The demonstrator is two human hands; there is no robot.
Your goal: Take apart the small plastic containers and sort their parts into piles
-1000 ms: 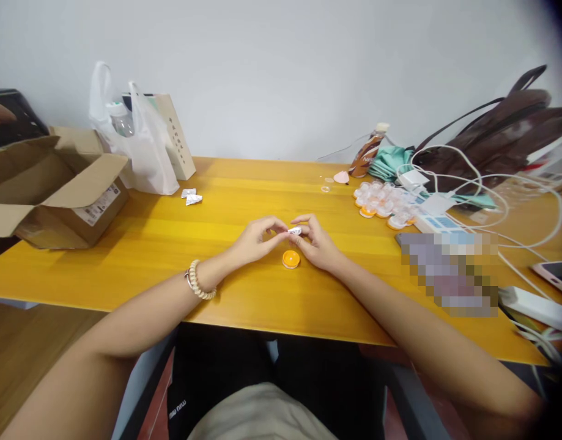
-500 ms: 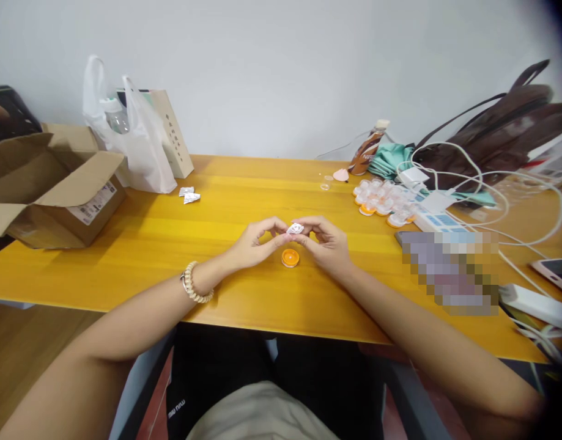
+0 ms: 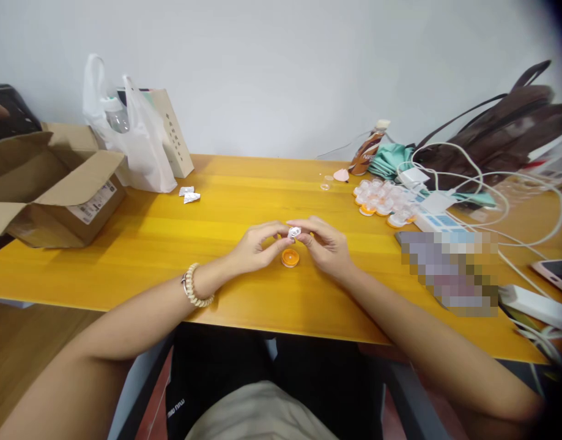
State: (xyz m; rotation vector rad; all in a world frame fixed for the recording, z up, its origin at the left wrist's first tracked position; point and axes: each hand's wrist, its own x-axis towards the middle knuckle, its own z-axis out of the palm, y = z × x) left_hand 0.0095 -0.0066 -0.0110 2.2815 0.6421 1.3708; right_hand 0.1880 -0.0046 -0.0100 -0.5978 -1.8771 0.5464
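Observation:
A small white bundle that looks like looped strands [image 3: 294, 233] is pinched between the fingertips of both hands, just above the table. My left hand [image 3: 261, 244] grips it from the left with thumb and fingers closed. From the other side, my right hand [image 3: 325, 245] holds it the same way. Right below the fingertips, a small round orange case [image 3: 290, 258] lies on the table, apart from both hands. What exactly the bundle is made of is too small to tell.
On the left stand an open cardboard box [image 3: 79, 214], a white plastic bag [image 3: 143, 162] and crumpled foil pieces [image 3: 191, 197]. To the right are several clear-lidded orange cases [image 3: 384, 201], a bottle [image 3: 367, 153], cables [image 3: 505, 174], a power strip [image 3: 544, 305] and a dark backpack [image 3: 501, 128].
The white bundle has turned and shifted slightly down between my fingertips, now looking rounder. My fingers have changed their pinch a little, while the orange case stays where it was.

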